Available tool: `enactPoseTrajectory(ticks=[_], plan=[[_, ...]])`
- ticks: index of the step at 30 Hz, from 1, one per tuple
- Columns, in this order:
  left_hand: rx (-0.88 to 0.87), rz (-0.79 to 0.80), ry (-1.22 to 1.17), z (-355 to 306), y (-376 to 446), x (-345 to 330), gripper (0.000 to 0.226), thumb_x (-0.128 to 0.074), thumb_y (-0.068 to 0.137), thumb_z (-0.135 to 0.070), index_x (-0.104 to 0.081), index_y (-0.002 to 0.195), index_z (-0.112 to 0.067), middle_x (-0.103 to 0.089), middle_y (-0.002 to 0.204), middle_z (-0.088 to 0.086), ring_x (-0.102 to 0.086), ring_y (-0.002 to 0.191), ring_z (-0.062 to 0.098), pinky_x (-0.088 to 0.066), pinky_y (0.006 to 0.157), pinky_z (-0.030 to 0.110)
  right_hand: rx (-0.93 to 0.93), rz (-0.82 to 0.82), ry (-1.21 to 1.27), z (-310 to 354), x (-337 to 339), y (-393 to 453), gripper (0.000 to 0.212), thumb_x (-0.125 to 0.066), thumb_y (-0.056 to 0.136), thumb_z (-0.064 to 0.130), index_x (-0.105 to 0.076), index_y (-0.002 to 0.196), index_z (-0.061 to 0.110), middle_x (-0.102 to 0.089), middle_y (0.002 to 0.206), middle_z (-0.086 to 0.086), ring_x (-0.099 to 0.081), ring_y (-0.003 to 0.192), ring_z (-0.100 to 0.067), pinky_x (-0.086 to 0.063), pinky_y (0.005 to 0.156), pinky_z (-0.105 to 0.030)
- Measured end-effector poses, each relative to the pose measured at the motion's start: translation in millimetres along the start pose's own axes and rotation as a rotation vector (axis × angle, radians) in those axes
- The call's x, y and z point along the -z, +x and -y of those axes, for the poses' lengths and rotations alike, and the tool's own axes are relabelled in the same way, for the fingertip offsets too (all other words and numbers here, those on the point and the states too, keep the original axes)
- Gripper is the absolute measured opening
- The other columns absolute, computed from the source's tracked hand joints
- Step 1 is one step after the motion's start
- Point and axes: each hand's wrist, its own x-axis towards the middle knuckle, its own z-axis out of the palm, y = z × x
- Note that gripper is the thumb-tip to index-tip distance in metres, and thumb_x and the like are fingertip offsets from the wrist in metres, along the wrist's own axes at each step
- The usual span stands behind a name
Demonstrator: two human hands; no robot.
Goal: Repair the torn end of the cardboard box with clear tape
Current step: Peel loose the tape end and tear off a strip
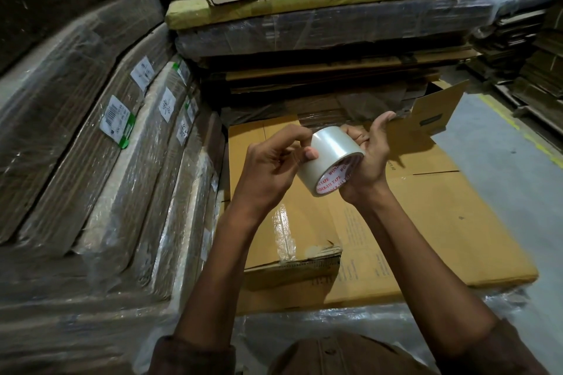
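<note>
A roll of clear tape (330, 160) with a red-lettered core is held up in front of me, above the flattened cardboard box (426, 222). My right hand (370, 158) grips the roll from the right side. My left hand (274, 164) has its fingers curled against the roll's left face, thumb tip on the tape surface. The box's torn end (316, 254) lies below my forearms, ragged, with a strip of clear tape (285, 234) stuck on the cardboard just beside it.
Plastic-wrapped bundles of flat cardboard (100, 161) with white labels rise on the left. More stacked cardboard sheets (320, 27) fill the back. An open box flap (435, 109) stands behind my right hand. Grey floor with a yellow line (524, 134) lies to the right.
</note>
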Motion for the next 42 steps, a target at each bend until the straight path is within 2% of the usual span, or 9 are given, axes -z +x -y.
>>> enactPoseTrajectory(ticks=[10,15,20,24,28,32,35,39,42], plan=[[-0.033,0.046,0.020,-2.8,1.1,1.5,0.004,-0.061,0.095,-0.022,-0.060,0.099,-0.023,-0.060,0.086,0.004,-0.054,0.067,0.018,-0.044,0.058,0.039,0.006,0.008,-0.014,2.8,0.9,-0.2,0.093,-0.001,0.097,0.072,-0.061,0.053,0.016,-0.057,0.057,-0.003,-0.057,0.053,-0.017,-0.045,0.053,-0.022],[-0.019,0.079,0.038,-2.7,4.2,5.9,0.004,-0.062,0.095,-0.021,-0.058,0.094,-0.020,-0.055,0.078,0.001,-0.049,0.063,0.023,-0.040,0.055,0.038,0.007,0.013,-0.031,2.6,-0.1,0.0,0.094,0.001,0.098,0.071,-0.061,0.050,0.018,-0.057,0.055,-0.002,-0.057,0.051,-0.016,-0.045,0.053,-0.022],[0.021,0.083,0.040,-3.0,3.8,8.4,0.012,-0.065,0.096,-0.025,-0.058,0.106,-0.026,-0.064,0.076,-0.007,-0.062,0.070,0.013,-0.045,0.059,0.025,0.021,0.011,-0.037,1.8,1.5,3.6,0.091,-0.001,0.097,0.071,-0.059,0.056,0.014,-0.056,0.059,-0.005,-0.056,0.053,-0.018,-0.044,0.053,-0.022],[0.008,0.067,0.016,-2.3,4.1,8.0,0.011,-0.067,0.096,-0.019,-0.060,0.102,-0.023,-0.057,0.072,-0.014,-0.051,0.060,0.004,-0.037,0.057,0.019,0.010,0.005,-0.037,-1.0,3.6,5.0,0.090,-0.003,0.097,0.073,-0.057,0.060,0.012,-0.056,0.062,-0.008,-0.056,0.056,-0.020,-0.044,0.056,-0.025],[-0.015,0.052,0.028,-0.5,3.1,7.7,0.009,-0.066,0.097,-0.017,-0.059,0.094,-0.021,-0.052,0.074,-0.007,-0.047,0.061,0.008,-0.036,0.053,0.029,0.009,0.008,-0.034,-2.3,3.6,5.5,0.090,-0.003,0.097,0.073,-0.057,0.056,0.014,-0.056,0.061,-0.007,-0.056,0.056,-0.020,-0.043,0.056,-0.025],[0.037,0.061,-0.005,-2.8,1.2,8.3,0.013,-0.062,0.097,-0.029,-0.057,0.109,-0.026,-0.066,0.071,-0.001,-0.061,0.064,0.020,-0.044,0.055,0.030,0.019,0.016,-0.044,-0.2,2.0,6.7,0.090,-0.002,0.098,0.071,-0.057,0.056,0.014,-0.056,0.060,-0.006,-0.056,0.054,-0.019,-0.044,0.054,-0.023],[0.154,0.034,-0.098,-6.5,0.4,7.2,0.015,-0.064,0.097,-0.021,-0.060,0.112,-0.024,-0.067,0.068,0.007,-0.063,0.065,0.018,-0.047,0.056,0.031,0.050,0.007,-0.113,-0.3,2.8,8.4,0.090,0.000,0.099,0.070,-0.056,0.058,0.012,-0.056,0.058,-0.005,-0.055,0.053,-0.018,-0.043,0.052,-0.022],[0.343,-0.032,-0.208,-6.6,1.2,7.1,0.014,-0.063,0.087,-0.022,-0.076,0.087,-0.018,-0.073,0.079,0.000,-0.066,0.077,0.016,-0.055,0.068,0.043,0.215,-0.002,-0.310,-1.5,1.4,11.8,0.090,-0.019,0.080,0.091,-0.051,0.064,0.008,-0.046,0.062,-0.016,-0.048,0.055,-0.024,-0.035,0.053,-0.026],[0.350,-0.082,-0.207,-4.9,2.3,5.6,0.034,-0.060,0.085,-0.019,-0.061,0.053,-0.007,-0.058,0.058,0.002,-0.049,0.062,0.019,-0.041,0.060,0.040,0.334,-0.006,-0.397,-3.2,-0.4,13.5,0.097,-0.026,0.069,0.099,-0.048,0.060,0.005,-0.037,0.062,-0.031,-0.040,0.057,-0.031,-0.027,0.053,-0.034]])
